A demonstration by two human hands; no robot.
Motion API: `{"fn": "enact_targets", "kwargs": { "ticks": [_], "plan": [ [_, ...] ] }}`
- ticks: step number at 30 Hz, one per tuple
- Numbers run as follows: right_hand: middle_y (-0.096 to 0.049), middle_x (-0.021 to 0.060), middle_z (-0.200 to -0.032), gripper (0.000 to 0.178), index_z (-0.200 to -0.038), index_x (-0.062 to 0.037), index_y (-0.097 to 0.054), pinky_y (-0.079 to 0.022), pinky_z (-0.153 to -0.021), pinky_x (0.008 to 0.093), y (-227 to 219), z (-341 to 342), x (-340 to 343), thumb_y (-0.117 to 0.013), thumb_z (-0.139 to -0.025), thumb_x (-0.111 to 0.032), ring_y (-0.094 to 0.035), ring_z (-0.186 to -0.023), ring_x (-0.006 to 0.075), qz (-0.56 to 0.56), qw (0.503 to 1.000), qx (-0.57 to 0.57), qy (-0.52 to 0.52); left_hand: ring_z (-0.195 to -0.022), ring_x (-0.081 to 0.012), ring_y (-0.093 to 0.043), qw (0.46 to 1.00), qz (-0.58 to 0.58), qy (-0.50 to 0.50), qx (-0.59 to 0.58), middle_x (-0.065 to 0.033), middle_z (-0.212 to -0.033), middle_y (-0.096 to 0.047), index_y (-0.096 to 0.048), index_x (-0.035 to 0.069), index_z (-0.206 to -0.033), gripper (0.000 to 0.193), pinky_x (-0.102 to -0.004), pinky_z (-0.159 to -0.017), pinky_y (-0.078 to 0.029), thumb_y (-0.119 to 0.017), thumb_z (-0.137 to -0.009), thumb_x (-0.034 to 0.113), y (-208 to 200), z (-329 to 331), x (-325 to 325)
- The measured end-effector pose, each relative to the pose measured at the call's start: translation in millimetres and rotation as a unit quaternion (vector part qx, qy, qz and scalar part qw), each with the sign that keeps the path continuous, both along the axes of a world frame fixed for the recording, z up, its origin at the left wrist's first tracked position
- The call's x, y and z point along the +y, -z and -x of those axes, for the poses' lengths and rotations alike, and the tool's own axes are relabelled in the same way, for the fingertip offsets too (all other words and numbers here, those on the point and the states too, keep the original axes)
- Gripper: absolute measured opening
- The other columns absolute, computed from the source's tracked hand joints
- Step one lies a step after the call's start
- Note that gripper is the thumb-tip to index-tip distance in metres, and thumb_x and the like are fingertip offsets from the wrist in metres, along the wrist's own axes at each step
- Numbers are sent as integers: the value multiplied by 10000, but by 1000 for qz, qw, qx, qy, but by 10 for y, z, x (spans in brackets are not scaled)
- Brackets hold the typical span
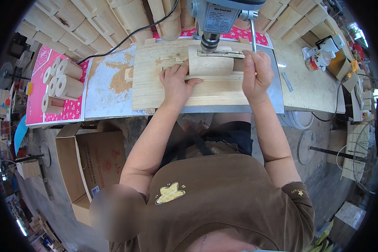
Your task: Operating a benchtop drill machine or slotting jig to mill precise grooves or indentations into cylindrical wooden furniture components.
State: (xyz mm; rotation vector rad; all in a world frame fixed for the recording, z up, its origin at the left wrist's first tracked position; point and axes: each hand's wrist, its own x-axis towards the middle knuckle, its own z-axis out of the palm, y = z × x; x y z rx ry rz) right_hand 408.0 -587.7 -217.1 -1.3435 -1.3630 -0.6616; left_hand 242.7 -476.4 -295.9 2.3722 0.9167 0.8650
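A pale wooden cylinder [211, 66] lies sideways on a wooden board [155, 94] under the bench drill [217, 21]. A narrow slot runs along its top, and the drill's chuck [209, 43] is just above that slot. My left hand [175, 84] rests at the cylinder's left end, fingers spread and thumb apart, pressing there and on the board. With closed fingers my right hand [257, 75] grips the lower end of the drill's metal feed lever [253, 37], right of the cylinder. Whether a bit sits in the slot cannot be made out.
Several wooden cylinders [68, 87] stand at the left on a pink sheet, near scattered sawdust [121, 80]. Stacked wooden pieces [90, 25] line the back, with a black cable [132, 33] across them. A blue knife-like tool [287, 82] lies right; an open cardboard box [98, 157] sits below left.
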Motion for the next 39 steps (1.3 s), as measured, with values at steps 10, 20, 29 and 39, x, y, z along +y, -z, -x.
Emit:
{"fn": "enact_targets", "kwargs": {
  "ticks": [10,20,29,39],
  "plan": [
    [-513,145,-613,306,-736,38,-578,-418,-609,297,-1670,-511,714,-478,-874,-216,-532,-632,169,162,972,110,128,-891,-185,-538,994,105,37,-19,-24,-857,-591,-625,95,-1069,537,-402,-917,-259,-787,-597,294,-130,-34,52],
    [-574,76,-878,290,-1029,-71,-572,-377,-833,350,45,-461,-35,-642,-782,-207,-538,-896,223,294,952,-81,35,-741,-161,-570,979,147,90,-105,-5,-760,-591,-664,50,-864,352,-334,-821,-364,-807,-568,175,-53,76,224],
    [-559,56,-864,277,-975,-67,-568,-331,-873,385,83,-334,-291,-657,-744,-192,-524,-882,238,388,919,-47,53,-631,-71,-534,928,307,27,-207,-16,-680,-605,-659,-5,-803,226,-204,-583,-418,-782,-647,102,-432,1173,377],
    [-565,42,-847,275,-947,-81,-579,-347,-865,381,102,-188,-337,-675,-714,-193,-524,-859,235,361,932,-39,17,-502,-62,-424,849,473,-96,-213,-36,-627,-572,-622,-63,-729,448,-205,-473,-316,-733,-716,370,-549,837,181]
  ]
}}
